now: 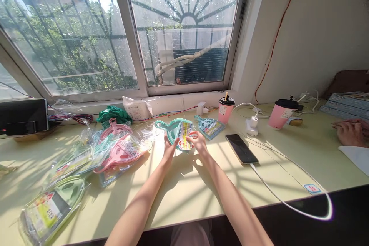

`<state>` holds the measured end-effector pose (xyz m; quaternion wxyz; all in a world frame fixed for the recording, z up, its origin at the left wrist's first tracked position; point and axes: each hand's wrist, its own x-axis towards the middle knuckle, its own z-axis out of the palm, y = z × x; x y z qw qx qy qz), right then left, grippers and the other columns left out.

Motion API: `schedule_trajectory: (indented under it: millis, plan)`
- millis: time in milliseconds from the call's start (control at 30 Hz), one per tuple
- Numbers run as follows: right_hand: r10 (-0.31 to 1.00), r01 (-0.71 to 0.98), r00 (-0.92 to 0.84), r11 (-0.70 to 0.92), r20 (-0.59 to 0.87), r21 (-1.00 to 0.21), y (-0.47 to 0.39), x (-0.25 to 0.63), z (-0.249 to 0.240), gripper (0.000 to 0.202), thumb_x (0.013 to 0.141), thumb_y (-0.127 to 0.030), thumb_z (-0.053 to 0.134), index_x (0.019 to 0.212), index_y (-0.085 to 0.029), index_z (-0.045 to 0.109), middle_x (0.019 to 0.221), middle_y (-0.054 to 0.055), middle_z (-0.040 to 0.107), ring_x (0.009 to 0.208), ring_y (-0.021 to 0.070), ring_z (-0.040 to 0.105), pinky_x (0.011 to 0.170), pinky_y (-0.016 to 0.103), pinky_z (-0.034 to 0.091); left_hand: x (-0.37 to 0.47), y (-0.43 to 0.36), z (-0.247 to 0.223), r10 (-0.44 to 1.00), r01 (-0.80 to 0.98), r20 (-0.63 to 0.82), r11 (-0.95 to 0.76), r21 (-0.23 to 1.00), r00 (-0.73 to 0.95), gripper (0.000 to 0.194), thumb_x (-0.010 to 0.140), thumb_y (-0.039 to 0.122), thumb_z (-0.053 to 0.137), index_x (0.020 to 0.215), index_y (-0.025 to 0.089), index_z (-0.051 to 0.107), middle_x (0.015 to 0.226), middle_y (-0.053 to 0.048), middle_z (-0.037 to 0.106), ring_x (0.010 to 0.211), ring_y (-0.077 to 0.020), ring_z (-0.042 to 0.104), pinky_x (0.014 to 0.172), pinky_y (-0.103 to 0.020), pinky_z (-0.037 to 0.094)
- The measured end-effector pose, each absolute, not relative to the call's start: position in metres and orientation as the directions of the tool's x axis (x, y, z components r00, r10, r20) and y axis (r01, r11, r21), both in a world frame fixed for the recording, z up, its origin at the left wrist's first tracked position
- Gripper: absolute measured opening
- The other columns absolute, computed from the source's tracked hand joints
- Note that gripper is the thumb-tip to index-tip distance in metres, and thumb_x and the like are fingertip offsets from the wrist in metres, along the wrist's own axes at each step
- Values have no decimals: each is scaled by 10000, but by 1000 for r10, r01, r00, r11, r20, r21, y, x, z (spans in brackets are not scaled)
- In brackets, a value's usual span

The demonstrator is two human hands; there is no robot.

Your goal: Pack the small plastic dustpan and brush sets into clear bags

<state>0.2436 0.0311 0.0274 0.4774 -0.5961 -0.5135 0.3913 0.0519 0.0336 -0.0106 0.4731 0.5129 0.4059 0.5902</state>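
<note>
Above the table, a teal mini dustpan [172,130] is held between both hands, its looped handle pointing up and left. My left hand [170,147] is closed on its lower left edge, thumb on the front. Fingers of my right hand [198,142] pinch the right edge of a yellow and white printed card [185,135] that lies over the pan. Whether a brush sits behind the card is hidden. Just to the right rests a blue packaged dustpan set [210,126]. At left, pink dustpan sets [127,150] and a green one [52,209] lie in clear plastic.
A phone [241,148] with a white cable lies right of my hands. Behind it stand a pink cup [226,110], a white charger [252,125] and another pink cup [283,114]. Another person's hand [351,132] rests at far right. A green plastic bag [113,114] sits by the window.
</note>
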Motion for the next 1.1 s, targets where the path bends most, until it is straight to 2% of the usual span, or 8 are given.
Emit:
schedule_trajectory:
  millis: [200,367,433,533,633,700,800,1100]
  plan:
    - [988,468,156,-63,12,-881,22,234,40,350,1000,-464,826,1339,-419,748,1163,97,909,1201,416,875,1106,584,673,52,29,-12,972,-166,231,-235,958,-41,1101,721,633,1121,1655,371,600,1637,-184,779,1558,-481,739,1299,-652,594]
    - [982,487,186,-88,5,-869,18,230,45,388,1043,-433,795,1424,-407,728,1352,117,863,1319,407,837,1153,565,665,49,33,-10,974,-158,220,-225,961,-47,1152,694,602,1102,1710,395,600,1550,-149,833,1558,-484,730,1318,-681,574]
    - [975,406,220,-106,-16,-908,17,229,45,428,1030,-430,820,1444,-403,716,1486,133,823,1401,398,812,1135,547,682,48,35,-11,975,-154,213,-219,963,-55,1181,693,581,1094,1741,398,581,1539,-141,839,1544,-479,736,1342,-695,558]
    - [972,133,203,-149,-120,-980,19,226,43,429,1034,-379,792,1453,-377,703,1549,151,818,1423,360,824,1084,508,712,48,37,-13,977,-161,204,-211,964,-57,1231,688,539,1102,1775,417,539,1618,-134,808,1531,-479,747,1371,-709,545]
    - [980,-144,78,-169,-182,-975,22,225,38,347,1012,-361,792,1354,-356,731,1372,115,897,1320,349,879,1055,497,731,48,39,-14,978,-170,199,-207,963,-61,1253,673,528,1130,1766,402,531,1684,-148,777,1558,-486,736,1397,-725,535]
    - [985,-239,24,-160,-171,-958,24,226,34,257,968,-375,836,1209,-341,753,1248,97,923,1257,359,900,1054,502,741,48,39,-14,978,-173,199,-208,963,-70,1230,666,520,1146,1735,394,553,1693,-152,778,1600,-496,713,1412,-731,524]
    - [987,-286,9,-149,-158,-947,25,229,29,198,928,-397,870,1069,-322,753,1186,102,936,1194,360,918,1086,512,744,48,39,-12,975,-181,212,-221,958,-69,1203,654,502,1159,1705,373,589,1652,-166,807,1611,-527,710,1404,-750,528]
    - [996,-331,25,-69,-82,-941,30,231,15,309,853,-432,919,1111,-282,837,1231,142,953,1200,403,920,1172,574,717,53,34,-9,974,-169,218,-227,959,-68,1178,643,544,1160,1686,384,635,1530,-156,842,1487,-499,787,1366,-749,572]
